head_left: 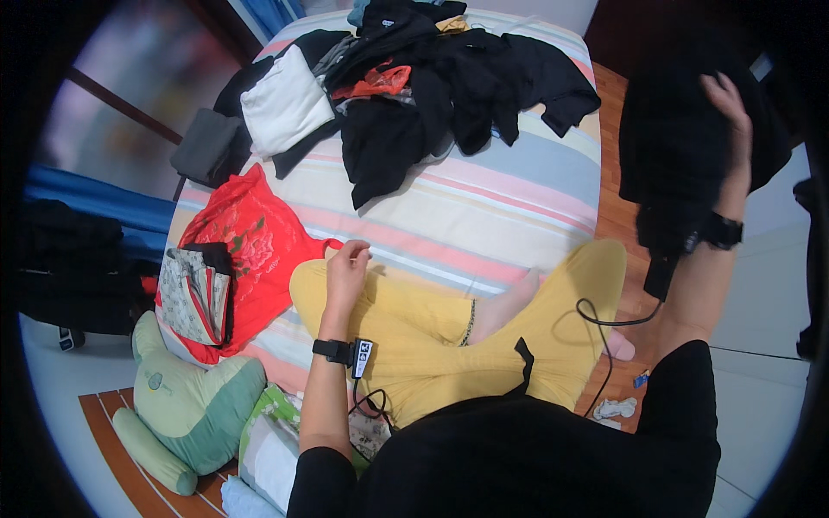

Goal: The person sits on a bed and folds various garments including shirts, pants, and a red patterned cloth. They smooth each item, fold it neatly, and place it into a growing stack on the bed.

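Note:
My left hand (348, 275) hovers over the left knee of the yellow trousers (401, 324), fingers loosely curled, with nothing visible in it. Just beyond it ends the narrow tip of a red garment with a flower print (259, 252), spread on the bed. My right hand (732, 107) reaches far out to the right, past the bed's edge. It lies against a large dark cloth-like thing (667, 136), probably a black garment. Whether the fingers grip it is unclear in the dark. Folded patterned cloth (194, 294) rests on the red garment's near left side.
Black clothes (447, 84) lie heaped across the far end of the striped bed (518, 188). Folded white (285, 103) and grey cloth (207, 146) sit at its left. A green plush cushion (194, 408) is at lower left. A cable (612, 362) runs from my right wrist.

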